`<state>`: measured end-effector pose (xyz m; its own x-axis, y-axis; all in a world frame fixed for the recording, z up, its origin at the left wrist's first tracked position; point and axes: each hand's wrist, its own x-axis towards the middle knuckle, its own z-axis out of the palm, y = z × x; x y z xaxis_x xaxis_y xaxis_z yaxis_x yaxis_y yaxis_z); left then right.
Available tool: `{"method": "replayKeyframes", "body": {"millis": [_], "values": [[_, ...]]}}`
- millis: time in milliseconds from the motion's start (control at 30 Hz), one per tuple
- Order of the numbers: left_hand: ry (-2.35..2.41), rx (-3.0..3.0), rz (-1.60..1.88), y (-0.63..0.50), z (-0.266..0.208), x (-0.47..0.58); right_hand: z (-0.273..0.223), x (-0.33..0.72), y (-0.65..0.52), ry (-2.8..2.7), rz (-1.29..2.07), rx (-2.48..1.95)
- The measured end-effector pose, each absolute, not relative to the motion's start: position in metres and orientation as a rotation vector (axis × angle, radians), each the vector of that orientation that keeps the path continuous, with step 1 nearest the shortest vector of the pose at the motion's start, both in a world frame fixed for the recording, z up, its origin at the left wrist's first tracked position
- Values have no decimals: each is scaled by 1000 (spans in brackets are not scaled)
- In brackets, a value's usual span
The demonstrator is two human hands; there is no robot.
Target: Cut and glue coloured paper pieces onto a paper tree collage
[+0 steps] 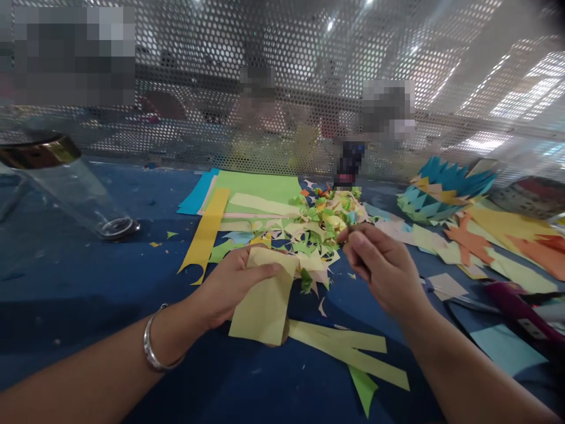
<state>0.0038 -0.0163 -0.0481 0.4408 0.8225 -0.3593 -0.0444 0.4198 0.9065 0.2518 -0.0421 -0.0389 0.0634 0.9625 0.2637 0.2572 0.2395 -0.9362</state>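
Head view. Left hand (229,285) grips a pale yellow rectangular sheet of paper (265,303), thumb flat across its upper part, fingers behind. The sheet is near the middle of the scene, raised at a tilt above the dark blue tabletop (110,282). Best handling, as judged here: keep that thumb light but firm so the paper neither creases nor slips, and leave the lower edge free. A loose heap of curled green, cream and yellow paper scraps (329,224) lies just beyond; working clear of it would keep offcuts from tangling with the sheet. Pale yellow paper strips (348,347), on the near side, seem easily swept by a forearm.

Pose: left forearm enters from the near left, a silver metal bracelet (154,347) at the wrist. Right hand (382,265) comes in from the near right, wrist raised, fingers curled inward, thumb against the index finger, fingertips at the right margin of the heap. Whether a scrap is pinched there, the observer cannot tell. The two hands stand well apart.
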Motion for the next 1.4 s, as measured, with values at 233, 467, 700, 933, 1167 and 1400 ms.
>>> {"method": "replayKeyframes", "body": {"millis": [233,467,700,933,1167,1400], "values": [[976,1119,610,-23,-40,4,-36,245,-53,-1973,895,-1370],[996,1052,640,-23,-40,4,-36,246,-55,-2029,941,-1421],[968,1117,617,-24,-40,2,-34,243,-57,-2047,924,-1428],[938,1159,595,-25,-43,2,-34,243,-59,-2084,894,-1419],[975,1172,596,-25,-45,3,-31,243,-58,-2128,862,-1409],[960,1194,612,-26,-45,3,-32,242,-57,-2131,840,-1399]]}}
